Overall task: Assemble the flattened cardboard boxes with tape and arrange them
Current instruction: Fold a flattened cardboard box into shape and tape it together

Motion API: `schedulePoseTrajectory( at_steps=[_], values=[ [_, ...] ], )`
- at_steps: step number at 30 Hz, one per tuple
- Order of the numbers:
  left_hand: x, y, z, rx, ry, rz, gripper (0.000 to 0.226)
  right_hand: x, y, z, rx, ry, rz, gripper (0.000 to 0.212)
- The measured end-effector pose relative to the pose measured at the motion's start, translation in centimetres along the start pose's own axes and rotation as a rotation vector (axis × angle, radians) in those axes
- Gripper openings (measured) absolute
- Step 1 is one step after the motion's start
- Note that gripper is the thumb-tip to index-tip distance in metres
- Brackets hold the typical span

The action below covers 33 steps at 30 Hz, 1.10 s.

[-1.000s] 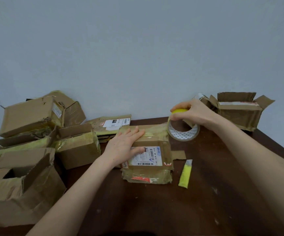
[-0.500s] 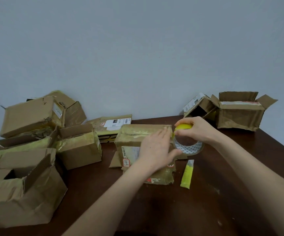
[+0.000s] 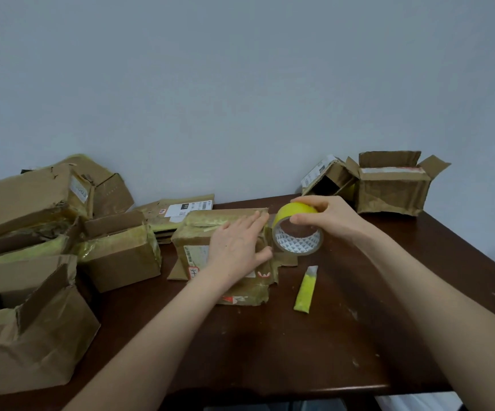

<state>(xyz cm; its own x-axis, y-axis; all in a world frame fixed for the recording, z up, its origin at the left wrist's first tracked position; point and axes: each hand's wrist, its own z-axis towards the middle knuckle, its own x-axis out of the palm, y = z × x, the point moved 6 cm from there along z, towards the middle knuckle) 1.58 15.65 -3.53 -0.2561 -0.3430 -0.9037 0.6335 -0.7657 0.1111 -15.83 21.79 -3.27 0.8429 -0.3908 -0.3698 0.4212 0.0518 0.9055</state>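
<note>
Figure. Head view of the work table (image 3: 314, 345), set against a pale wall (image 3: 240, 84).

**Containers.** At the near left an open carton (image 3: 41, 336) stands with its flaps raised. Its mouth is dark, so its contents cannot be told. Behind it lie a mid-sized carton (image 3: 118, 256) with one flap up and a closed, dented carton (image 3: 29, 197) on top of the heap. A flat stack of cardboard (image 3: 178, 212) bearing a white label rests against the wall. At the far right corner a large carton (image 3: 393, 191) stands upright with its flaps splayed (its interior is out of sight from this angle). Touching its left side is a small carton (image 3: 327, 179), tipped so that its dark opening faces the viewer.

**Work piece and grip.** A squashed, tape-covered box (image 3: 195, 232) lies at the middle of the table. The left hand (image 3: 235, 247) lies flat on it, fingers straight and together, pressing down near its right edge. The right hand (image 3: 329, 218) has its thumb and fingers curled over the top of a yellow tape roll (image 3: 298, 232), holding it on edge with the core facing the viewer. The roll sits just beside the box's right edge and the left fingertips. Whether its lower rim touches the table cannot be told. A small yellow tube (image 3: 306, 289) lies on the bare wood near the box, nearer the viewer than the roll.
</note>
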Motion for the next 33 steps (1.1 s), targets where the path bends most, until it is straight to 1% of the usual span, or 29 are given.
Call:
schedulePoseTrajectory(
  at_steps=[5, 8, 12, 15, 19, 21, 24, 25, 26, 27, 28, 29, 30, 32, 33],
  values=[
    [-0.2, 0.1, 0.0, 0.007, 0.006, 0.002, 0.070, -0.2, 0.6, 0.5, -0.001, 0.025, -0.082, 0.043],
    [-0.1, 0.2, 0.0, 0.022, 0.002, 0.010, 0.070, -0.3, 0.8, 0.6, -0.006, 0.020, -0.096, 0.040],
    [0.0, 1.2, 0.0, 0.026, 0.008, 0.025, 0.067, 0.0, -0.4, 0.2, 0.016, 0.102, -0.287, 0.042],
    [0.0, 1.6, 0.2, 0.030, 0.033, 0.017, 0.066, 0.1, -1.3, 0.3, 0.013, 0.058, -0.234, 0.042],
    [0.1, 2.0, 0.2, 0.000, 0.006, -0.021, 0.067, 0.5, -1.8, 0.7, 0.030, 0.071, -0.270, 0.054],
    [-0.1, 2.1, 0.0, -0.042, 0.015, -0.044, 0.068, 0.4, -2.0, 0.7, 0.056, 0.059, -0.292, 0.052],
    [-0.6, 1.8, -0.6, -0.086, 0.036, 0.044, 0.069, 0.6, -1.5, 0.7, 0.058, 0.014, -0.362, 0.050],
    [-1.0, 1.0, -1.1, -0.068, -0.003, 0.069, 0.066, 0.7, -1.2, 0.6, 0.055, -0.002, -0.380, 0.051],
    [-1.5, -0.3, -1.7, -0.015, -0.096, 0.066, 0.057, 0.7, -1.0, 0.6, 0.053, -0.021, -0.385, 0.051],
    [-2.1, -2.0, -2.5, 0.062, -0.220, 0.050, 0.044, 0.7, -0.7, 0.6, 0.053, -0.039, -0.384, 0.052],
    [-2.4, -3.9, -3.4, 0.135, -0.287, 0.024, 0.033, 0.7, -0.5, 0.5, 0.050, -0.051, -0.384, 0.053],
    [-2.2, -5.7, -4.2, 0.181, -0.286, 0.002, 0.029, 0.7, -0.2, 0.4, 0.048, -0.057, -0.389, 0.054],
    [-1.3, -7.2, -4.6, 0.174, -0.171, -0.033, 0.029, 0.8, 0.1, 0.3, 0.044, -0.059, -0.401, 0.056],
    [1.2, -8.7, -5.0, 0.029, 0.104, -0.087, 0.037, 1.0, 0.8, 0.1, 0.033, -0.057, -0.438, 0.057],
    [2.4, -9.0, -5.0, -0.038, 0.188, -0.106, 0.043, 1.1, 0.9, 0.1, 0.029, -0.052, -0.452, 0.057]
  ],
)
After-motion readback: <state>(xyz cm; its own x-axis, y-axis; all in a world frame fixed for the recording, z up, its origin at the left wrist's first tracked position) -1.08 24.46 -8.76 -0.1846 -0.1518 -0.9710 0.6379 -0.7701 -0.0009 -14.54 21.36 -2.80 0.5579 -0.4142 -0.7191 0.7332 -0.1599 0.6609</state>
